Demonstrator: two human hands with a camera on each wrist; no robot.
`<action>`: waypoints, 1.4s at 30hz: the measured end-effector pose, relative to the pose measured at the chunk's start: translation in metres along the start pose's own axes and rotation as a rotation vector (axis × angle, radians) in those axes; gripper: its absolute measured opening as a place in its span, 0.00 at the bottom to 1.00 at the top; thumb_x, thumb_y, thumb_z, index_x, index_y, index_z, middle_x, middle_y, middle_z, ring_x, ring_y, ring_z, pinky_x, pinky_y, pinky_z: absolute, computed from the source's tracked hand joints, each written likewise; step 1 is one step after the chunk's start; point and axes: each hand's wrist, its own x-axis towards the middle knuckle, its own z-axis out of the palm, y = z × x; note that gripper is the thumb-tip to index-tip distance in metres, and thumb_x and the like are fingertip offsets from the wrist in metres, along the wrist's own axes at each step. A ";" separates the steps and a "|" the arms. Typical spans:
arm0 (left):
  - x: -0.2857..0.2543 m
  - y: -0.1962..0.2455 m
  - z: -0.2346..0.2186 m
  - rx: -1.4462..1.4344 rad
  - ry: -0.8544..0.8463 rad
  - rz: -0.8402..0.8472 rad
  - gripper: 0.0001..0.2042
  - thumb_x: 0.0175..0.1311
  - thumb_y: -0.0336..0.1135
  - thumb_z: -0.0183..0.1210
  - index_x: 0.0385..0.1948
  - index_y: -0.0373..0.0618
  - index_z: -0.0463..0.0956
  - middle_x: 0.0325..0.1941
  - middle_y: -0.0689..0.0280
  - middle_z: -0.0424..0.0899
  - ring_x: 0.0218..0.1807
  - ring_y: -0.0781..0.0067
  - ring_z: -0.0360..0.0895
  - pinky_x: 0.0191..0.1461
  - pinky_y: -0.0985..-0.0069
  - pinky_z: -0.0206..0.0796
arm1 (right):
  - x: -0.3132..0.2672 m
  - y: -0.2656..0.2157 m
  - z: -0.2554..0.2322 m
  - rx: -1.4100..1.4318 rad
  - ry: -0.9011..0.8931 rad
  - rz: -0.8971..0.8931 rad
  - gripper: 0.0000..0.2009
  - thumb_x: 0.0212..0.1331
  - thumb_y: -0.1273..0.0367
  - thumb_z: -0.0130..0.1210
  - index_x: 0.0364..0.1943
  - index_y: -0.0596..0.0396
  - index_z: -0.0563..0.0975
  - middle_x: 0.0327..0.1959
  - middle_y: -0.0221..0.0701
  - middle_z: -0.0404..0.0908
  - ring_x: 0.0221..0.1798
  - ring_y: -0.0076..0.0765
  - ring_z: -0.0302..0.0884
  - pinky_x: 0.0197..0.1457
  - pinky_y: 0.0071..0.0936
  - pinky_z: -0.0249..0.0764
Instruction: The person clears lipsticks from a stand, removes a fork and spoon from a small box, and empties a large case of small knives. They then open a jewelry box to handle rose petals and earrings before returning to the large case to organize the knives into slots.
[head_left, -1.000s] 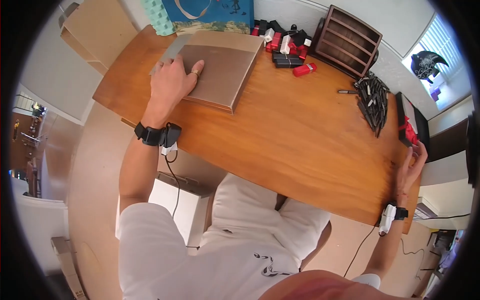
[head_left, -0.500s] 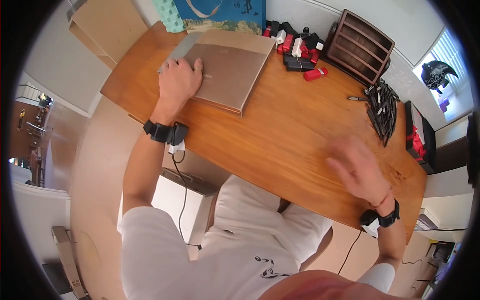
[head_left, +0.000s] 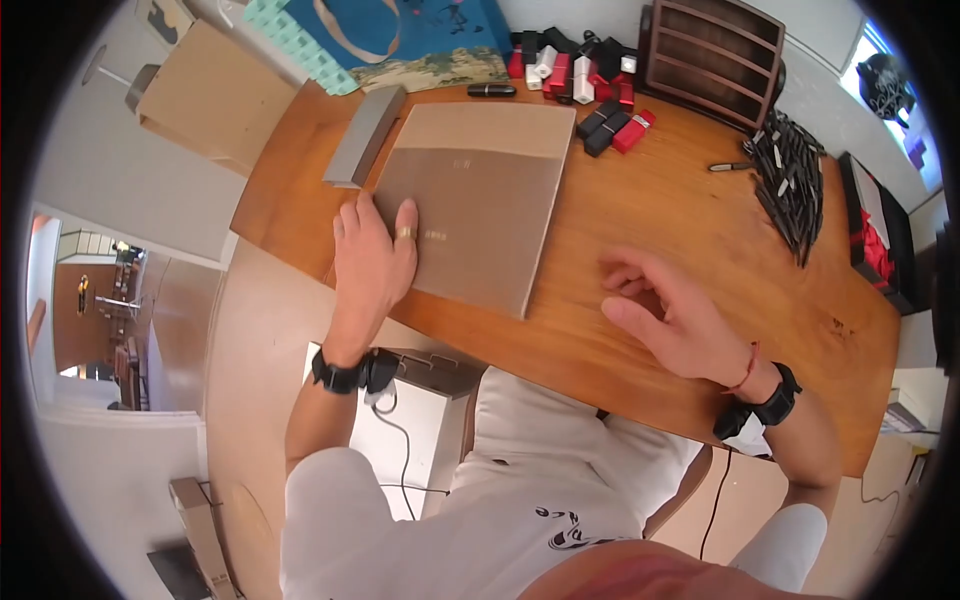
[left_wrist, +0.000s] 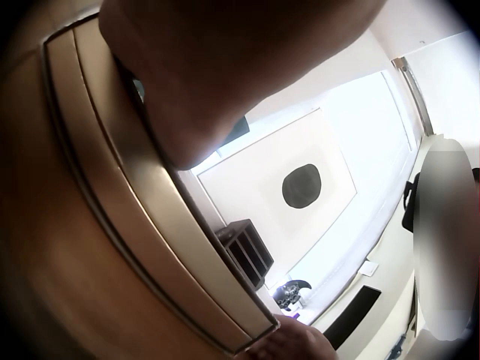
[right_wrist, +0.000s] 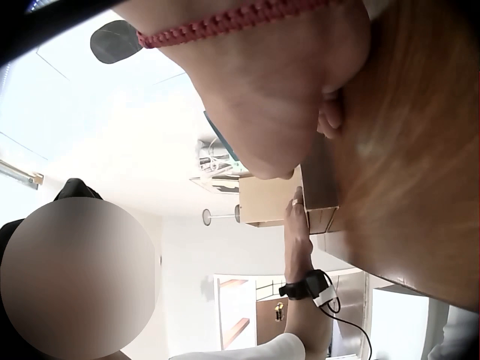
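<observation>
A large flat brown box (head_left: 470, 200) lies on the wooden table, its near end close to the front edge. My left hand (head_left: 375, 255) rests at its near left corner, thumb on the lid and fingers extended along the left side. My right hand (head_left: 675, 315), loosely curled and holding nothing, is over the table to the right of the box, apart from it. In the left wrist view the box's layered side (left_wrist: 161, 199) passes beside my left hand (left_wrist: 225, 67). In the right wrist view my right hand (right_wrist: 270, 97) is near the tabletop.
A long grey box (head_left: 367, 135) and a black tube (head_left: 491, 90) lie beyond the brown box. Small red, white and black boxes (head_left: 583, 78) cluster at the back, beside a dark shelved rack (head_left: 712, 60). Pens (head_left: 790, 185) and a black box with red ribbon (head_left: 875, 235) are at right.
The brown box has come nearer and turned, with my left hand at its side; the grey box and black tube now show fully. My right hand has moved leftward from the ribboned box.
</observation>
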 end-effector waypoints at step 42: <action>-0.062 0.003 -0.047 -1.166 -0.662 -0.494 0.22 0.81 0.50 0.65 0.59 0.38 0.82 0.47 0.71 0.89 0.42 0.85 0.83 0.39 0.85 0.72 | 0.006 0.000 -0.020 0.156 0.275 0.233 0.20 0.80 0.61 0.59 0.59 0.69 0.76 0.33 0.38 0.86 0.22 0.27 0.83 0.23 0.27 0.79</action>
